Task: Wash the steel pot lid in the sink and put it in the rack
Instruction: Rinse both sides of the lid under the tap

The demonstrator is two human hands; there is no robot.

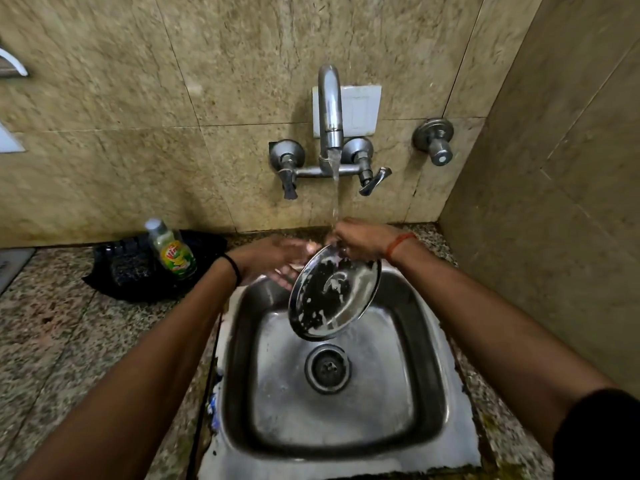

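Both bare forearms enter from the lower corners; below them sits the square stainless steel sink (429,358), lower centre; the round steel pot lid (334,292), flecked with white suds, hangs tilted over the basin at frame centre, under the running chrome wall tap (330,109); right hand (363,240) pinches the lid's upper rim, the lid hanging below that grip; left hand (273,259), blurred, fingers spread loosely, lies just left of the lid; green dish soap bottle (171,249) stands left of centre.
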